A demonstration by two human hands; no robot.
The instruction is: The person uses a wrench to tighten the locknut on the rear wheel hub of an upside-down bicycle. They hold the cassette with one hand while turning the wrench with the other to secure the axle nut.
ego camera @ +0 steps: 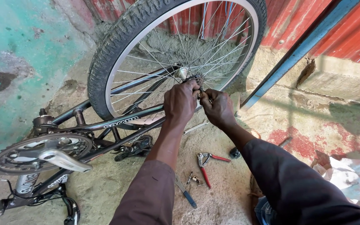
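Steel spokes fan out from the hub (184,73) of the rear wheel (176,54), which stands up from an upturned bike frame (117,121) on a sandy concrete floor (226,196). Both hands meet at the axle end beside the small sprocket (197,79): the left hand (181,102) is curled tight around the frame end and axle, and the right hand (218,107) is closed on something small there, too hidden to name. The work would go best with the left hand steadying the frame while the right turns in short, square moves, fingers kept out of the spokes and sprocket teeth. Room is tight above, between tyre and red sheet wall (313,21); it is freer below, though pliers (207,160), a spanner (195,126) and a blue-handled tool (186,193) lie underfoot, and the chainring (34,152) juts at the left.
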